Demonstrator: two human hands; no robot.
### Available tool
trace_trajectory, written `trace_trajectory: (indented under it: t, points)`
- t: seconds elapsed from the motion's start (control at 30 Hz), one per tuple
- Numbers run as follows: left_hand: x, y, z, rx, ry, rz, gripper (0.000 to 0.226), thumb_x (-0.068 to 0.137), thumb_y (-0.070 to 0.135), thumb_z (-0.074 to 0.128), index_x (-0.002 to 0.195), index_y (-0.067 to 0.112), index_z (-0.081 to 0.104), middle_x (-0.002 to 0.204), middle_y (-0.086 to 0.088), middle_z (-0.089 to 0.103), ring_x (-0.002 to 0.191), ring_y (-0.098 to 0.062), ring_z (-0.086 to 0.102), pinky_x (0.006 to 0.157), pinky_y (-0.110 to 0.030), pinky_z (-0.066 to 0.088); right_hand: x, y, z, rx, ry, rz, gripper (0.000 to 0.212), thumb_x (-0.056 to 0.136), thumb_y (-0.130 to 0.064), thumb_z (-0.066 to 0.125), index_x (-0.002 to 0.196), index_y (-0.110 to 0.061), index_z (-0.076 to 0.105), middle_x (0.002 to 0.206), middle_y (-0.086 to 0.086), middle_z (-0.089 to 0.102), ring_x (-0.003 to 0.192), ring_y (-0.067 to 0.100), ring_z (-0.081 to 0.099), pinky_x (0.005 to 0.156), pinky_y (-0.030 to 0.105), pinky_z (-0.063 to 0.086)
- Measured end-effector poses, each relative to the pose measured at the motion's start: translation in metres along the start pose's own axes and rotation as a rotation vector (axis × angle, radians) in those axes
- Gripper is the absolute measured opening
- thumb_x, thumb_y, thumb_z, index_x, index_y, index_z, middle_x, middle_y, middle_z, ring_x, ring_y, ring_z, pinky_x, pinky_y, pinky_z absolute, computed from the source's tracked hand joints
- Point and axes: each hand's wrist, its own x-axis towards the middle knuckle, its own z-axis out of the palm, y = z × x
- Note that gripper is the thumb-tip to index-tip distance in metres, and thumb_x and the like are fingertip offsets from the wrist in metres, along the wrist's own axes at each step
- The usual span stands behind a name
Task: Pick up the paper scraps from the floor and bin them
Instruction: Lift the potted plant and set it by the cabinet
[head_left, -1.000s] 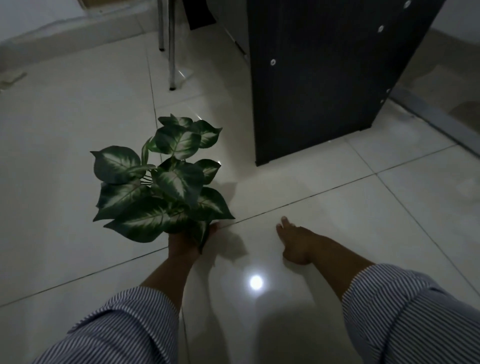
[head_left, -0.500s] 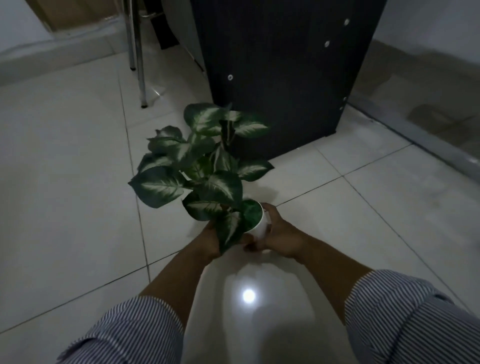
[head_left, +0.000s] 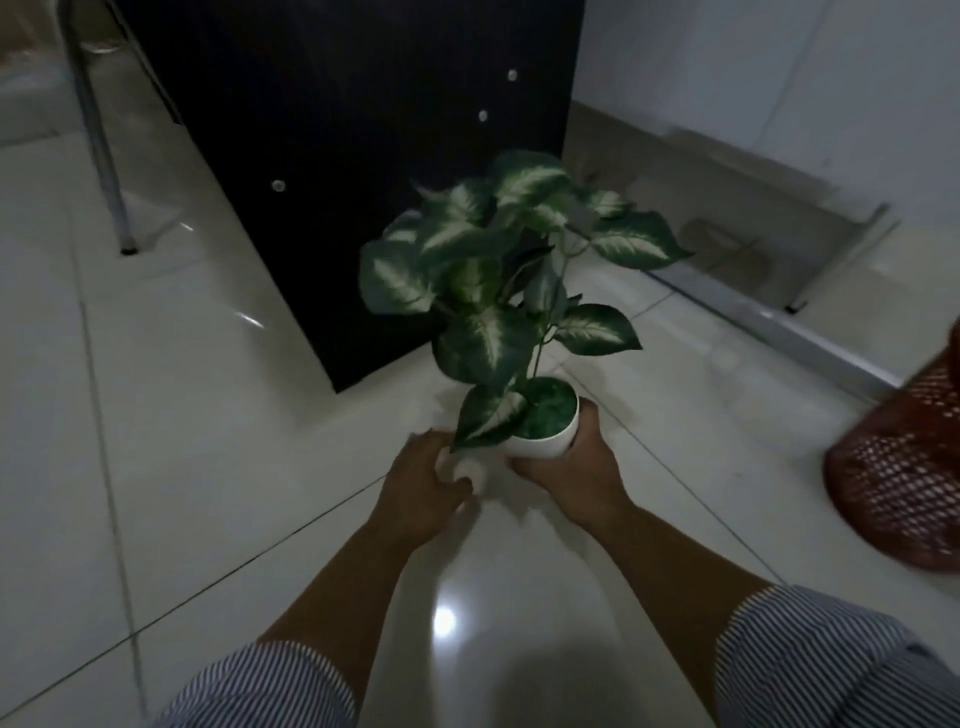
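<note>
Since a second ago you move the plant (head_left: 498, 291) rightward; your right hand (head_left: 571, 467) now clamps its pot (head_left: 545, 441), while your left hand (head_left: 426, 483) curls on a pale scrap (head_left: 470, 470). Right of your fingers waits the bin (head_left: 904, 467); leaves may snag it, tipping the pot.

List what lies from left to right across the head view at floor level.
Metal chair leg → dark cabinet → potted plant held in both hands → red mesh basket.
</note>
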Motion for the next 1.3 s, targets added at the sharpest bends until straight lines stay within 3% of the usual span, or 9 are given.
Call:
trace_trajectory:
  t: [0.07,0.13,0.33,0.47,0.63,0.87,1.03,1.23,1.3]
  points:
    - [0.001,-0.014,0.017,0.421,-0.101,-0.067,0.083,0.077,0.061,0.062,0.146,0.025,0.033,0.158,-0.009,0.025,0.146,-0.031,0.022,0.114,-0.053,0.026,0.013,0.004,-0.011,0.009,0.071,-0.002,0.096,0.052,-0.031,0.092,0.129,-0.037,0.034,0.112,-0.009,0.061,0.1,0.019,0.063,0.088,0.04,0.055]
    - [0.003,-0.02,0.026,0.616,-0.137,-0.069,0.094,0.076,0.072,0.054,0.151,0.028,0.017,0.164,-0.006,0.003,0.15,-0.03,0.005,0.115,-0.063,0.016,0.027,0.008,-0.018,0.008,0.113,-0.002,0.099,0.053,-0.031,0.092,0.132,-0.034,0.032,0.112,-0.008,0.06,0.101,0.021,0.063,0.09,0.039,0.054]
    - [0.046,0.0,0.02,0.622,-0.312,-0.208,0.13,0.051,0.08,0.07,0.15,0.042,-0.005,0.162,-0.003,-0.018,0.149,-0.033,-0.012,0.101,-0.079,0.021,0.068,0.013,-0.012,-0.097,0.174,0.027,0.106,0.038,-0.055,0.083,0.129,-0.036,0.033,0.116,-0.001,0.065,0.103,0.025,0.064,0.091,0.046,0.053]
    - [0.063,0.007,0.025,0.57,-0.335,-0.285,0.135,0.046,0.08,0.073,0.147,0.049,-0.013,0.158,-0.001,-0.03,0.146,-0.034,-0.024,0.098,-0.082,0.02,0.098,0.017,0.008,-0.215,0.151,-0.019,0.109,0.037,-0.063,0.078,0.131,-0.027,0.035,0.121,0.002,0.061,0.108,0.027,0.061,0.095,0.047,0.049]
    - [0.074,0.005,0.027,0.534,-0.351,-0.315,0.139,0.039,0.082,0.073,0.142,0.056,-0.018,0.155,-0.002,-0.038,0.141,-0.039,-0.033,0.102,-0.079,0.02,0.131,0.019,0.027,-0.286,0.174,-0.023,0.104,0.043,-0.064,0.076,0.131,-0.025,0.036,0.126,0.004,0.053,0.12,0.028,0.049,0.106,0.052,0.033]
    - [0.093,-0.004,0.033,0.583,-0.379,-0.339,0.145,0.025,0.091,0.065,0.13,0.063,-0.03,0.149,-0.004,-0.045,0.134,-0.045,-0.041,0.102,-0.079,0.019,0.177,0.016,0.044,-0.448,0.142,0.076,0.105,0.063,-0.07,0.066,0.145,-0.023,0.022,0.159,0.006,0.023,0.149,0.032,0.004,0.118,0.054,0.0]
    - [0.099,-0.002,0.031,0.584,-0.408,-0.338,0.145,0.025,0.088,0.068,0.125,0.066,-0.035,0.145,-0.006,-0.05,0.13,-0.047,-0.045,0.102,-0.081,0.014,0.188,0.021,0.054,-0.671,0.103,0.048,0.09,0.08,-0.063,0.055,0.149,-0.018,0.019,0.163,0.01,0.003,0.147,0.041,-0.01,0.115,0.061,-0.003]
    - [0.102,0.002,0.028,0.651,-0.396,-0.274,0.136,0.044,0.087,0.064,0.145,0.052,-0.019,0.152,-0.022,-0.037,0.135,-0.048,-0.037,0.111,-0.07,-0.009,0.154,0.044,0.027,-0.785,-0.088,-0.076,0.088,0.09,-0.058,0.044,0.154,-0.013,0.004,0.163,0.01,-0.005,0.15,0.027,-0.006,0.119,0.046,-0.001]
    - [0.088,0.0,0.029,0.566,-0.316,-0.264,0.12,0.058,0.081,0.064,0.149,0.049,-0.006,0.158,-0.016,-0.028,0.142,-0.041,-0.029,0.112,-0.071,-0.003,0.12,0.052,0.016,-0.857,-0.159,-0.138,0.077,0.096,-0.052,0.034,0.154,-0.014,0.0,0.163,0.01,-0.009,0.15,0.025,-0.009,0.119,0.043,-0.003]
